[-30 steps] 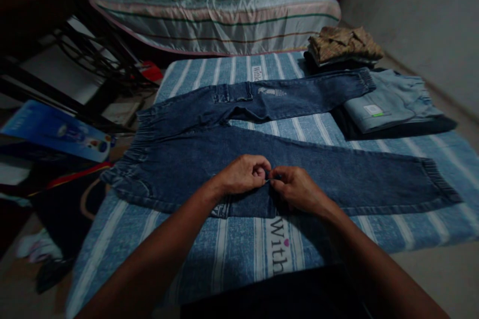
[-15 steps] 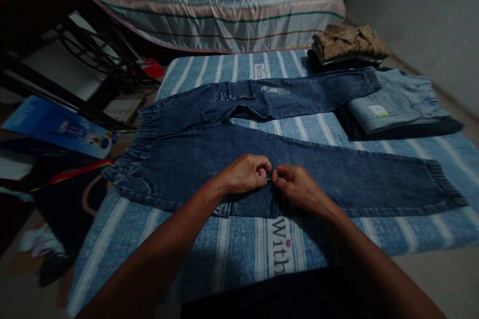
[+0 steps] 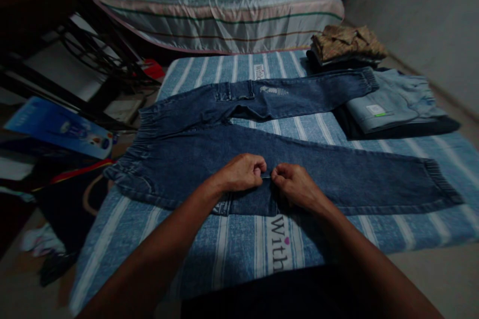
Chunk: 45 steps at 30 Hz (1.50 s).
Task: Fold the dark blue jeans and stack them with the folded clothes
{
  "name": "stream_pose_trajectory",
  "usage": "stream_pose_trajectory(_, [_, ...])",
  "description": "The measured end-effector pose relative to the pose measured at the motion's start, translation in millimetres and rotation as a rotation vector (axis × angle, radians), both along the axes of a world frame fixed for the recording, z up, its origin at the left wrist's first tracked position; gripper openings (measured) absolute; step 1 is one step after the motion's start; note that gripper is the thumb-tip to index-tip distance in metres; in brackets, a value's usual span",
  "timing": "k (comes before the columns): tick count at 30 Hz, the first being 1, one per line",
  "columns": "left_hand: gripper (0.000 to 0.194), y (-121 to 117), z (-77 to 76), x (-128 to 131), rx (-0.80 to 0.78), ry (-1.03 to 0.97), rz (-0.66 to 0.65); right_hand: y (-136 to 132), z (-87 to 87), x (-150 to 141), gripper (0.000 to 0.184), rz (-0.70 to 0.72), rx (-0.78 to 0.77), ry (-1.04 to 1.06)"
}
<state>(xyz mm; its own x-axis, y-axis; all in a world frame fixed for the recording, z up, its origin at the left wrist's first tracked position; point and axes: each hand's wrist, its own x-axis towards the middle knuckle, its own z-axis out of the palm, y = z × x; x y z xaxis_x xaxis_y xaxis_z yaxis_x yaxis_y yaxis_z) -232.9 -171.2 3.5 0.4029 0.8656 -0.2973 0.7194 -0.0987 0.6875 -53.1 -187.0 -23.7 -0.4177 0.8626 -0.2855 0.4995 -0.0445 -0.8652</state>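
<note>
A pair of dark blue jeans [image 3: 322, 169] lies spread flat, its elastic waist to the left and gathered cuffs to the right. Over the cargo pocket of the nearer leg, my left hand [image 3: 245, 172] is closed in a pinch. My right hand [image 3: 295, 182] pinches just beside it, fingertips pressed together. Between the two hands stretches a short, thin, pale thread [image 3: 266, 177], close above the denim. Its ends are hidden in my fingers. The farther leg has a cargo pocket and a pale printed patch.
Beneath the jeans is a blue and white striped bedcover [image 3: 239, 244]. Folded light-blue jeans [image 3: 392, 99] and a pile with a brown patterned garment [image 3: 350, 42] sit at the back right. A blue box [image 3: 62, 127] stands at left. Another covered bed [image 3: 224, 20] is behind.
My left hand has shifted slightly left, widening the gap between my hands, so more of the thread shows. The jeans lie as before.
</note>
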Motion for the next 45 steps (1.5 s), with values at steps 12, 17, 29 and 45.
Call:
stream_pose_trajectory(12, [0.015, -9, 0.3, -8, 0.003, 0.01, 0.092, -1, -4.4, -3, 0.011, -0.048, -0.087, 0.003])
stream_pose_trajectory(17, [0.011, -12, 1.8, -5, 0.049, 0.041, 0.13, 0, -5.1, -3, 0.009, -0.068, -0.121, 0.02])
stream_pose_trajectory(29, [0.017, -11, -3.2, 11, 0.042, -0.096, 0.097, 1, -0.1, 0, 0.009, -0.013, -0.149, 0.044])
stream_pose_trajectory(45, [0.015, -4, -4.4, 17, 0.016, -0.09, 0.059, 2, -2.6, 1, 0.009, -0.015, -0.153, 0.05])
